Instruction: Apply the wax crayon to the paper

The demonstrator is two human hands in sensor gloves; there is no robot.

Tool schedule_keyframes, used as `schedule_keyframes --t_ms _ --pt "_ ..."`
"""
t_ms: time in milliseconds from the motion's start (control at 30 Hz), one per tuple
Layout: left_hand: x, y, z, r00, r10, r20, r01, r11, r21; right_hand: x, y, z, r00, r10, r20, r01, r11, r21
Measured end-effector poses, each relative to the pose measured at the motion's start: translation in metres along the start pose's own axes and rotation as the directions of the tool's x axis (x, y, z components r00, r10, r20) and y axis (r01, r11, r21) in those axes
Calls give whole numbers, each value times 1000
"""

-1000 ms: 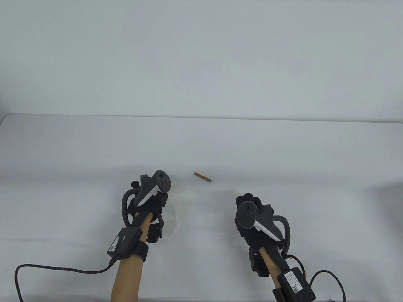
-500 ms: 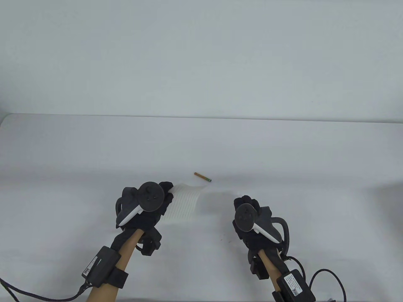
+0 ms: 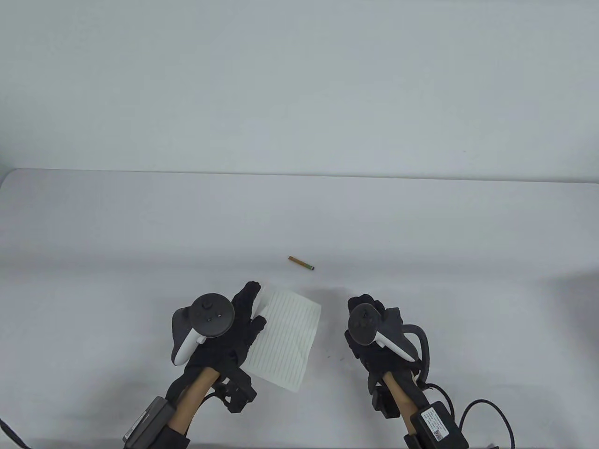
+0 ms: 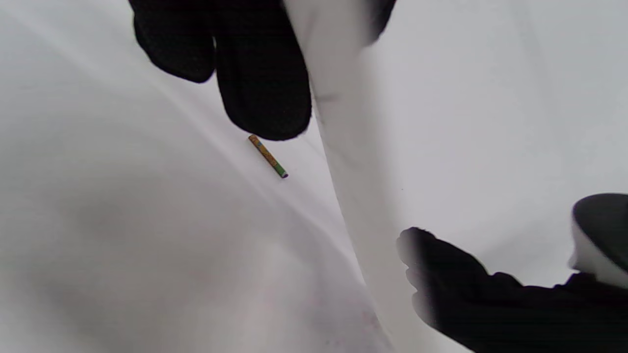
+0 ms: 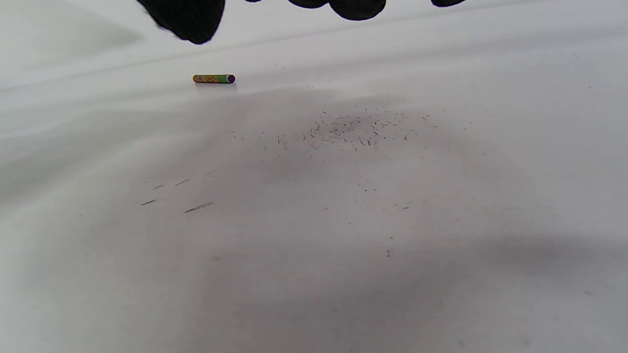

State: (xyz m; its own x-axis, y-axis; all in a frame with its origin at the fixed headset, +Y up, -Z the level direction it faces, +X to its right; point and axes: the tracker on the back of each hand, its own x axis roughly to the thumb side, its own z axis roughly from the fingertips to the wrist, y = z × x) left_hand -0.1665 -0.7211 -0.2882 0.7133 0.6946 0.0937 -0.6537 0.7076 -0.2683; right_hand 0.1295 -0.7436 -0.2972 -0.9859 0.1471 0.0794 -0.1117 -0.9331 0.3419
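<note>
- Left hand (image 3: 229,327) grips the lined paper sheet (image 3: 288,339) at its left edge, thumb over the top and fingers (image 4: 262,93) wrapped beneath, so the sheet hangs out to the right above the bench (image 3: 421,224).
- In the left wrist view the sheet shows edge-on, a pale band running down the frame; it looks lifted off the surface, though how high I cannot tell.
- Right hand (image 3: 374,332) hovers just right of the sheet, holding nothing; its fingertips (image 5: 186,19) peek in at the top of its wrist view, loosely spread and released.
- The wax crayon (image 3: 301,263) lies alone on the bench beyond the sheet's far corner, apart from both hands, purple tip pointing right in the right wrist view.
- Risk one: a one-edge grip on thin paper. If it is set down crooked or dragged, a corner could fold under or crease.
- Risk two: the crayon is round, so a nudge from the sheet or a reaching finger could send it rolling away.
- Risk three: dark flecks (image 5: 353,130) are scattered on the bench ahead of the right hand. Lay the paper on them and they could smudge its underside or make the colouring bumpy.
- Risk four: colour without pinning the sheet, and I'd expect it to skate on the smooth bench.
</note>
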Motion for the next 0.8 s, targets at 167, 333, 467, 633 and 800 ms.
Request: schedule_keyframes --t_ms 167,333,467,633,800 --pt "-6 -19 -2 992 -113 -63 112 994 -18 0 1 0 1000 4 -3 -3 1000 17" --pt "-7 -42 -10 961 -243 -131 230 968 -105 0 1 0 1000 6 -7 -6 1000 23" --pt "-6 -56 -16 944 -280 -173 245 949 -198 0 1 0 1000 6 -9 -6 1000 30" --pt "3 -63 -22 897 -407 -175 348 892 -289 0 1 0 1000 11 -15 -10 999 43" --pt "7 -67 -25 875 -456 -165 383 859 -341 0 1 1 1000 18 -19 -17 998 56"
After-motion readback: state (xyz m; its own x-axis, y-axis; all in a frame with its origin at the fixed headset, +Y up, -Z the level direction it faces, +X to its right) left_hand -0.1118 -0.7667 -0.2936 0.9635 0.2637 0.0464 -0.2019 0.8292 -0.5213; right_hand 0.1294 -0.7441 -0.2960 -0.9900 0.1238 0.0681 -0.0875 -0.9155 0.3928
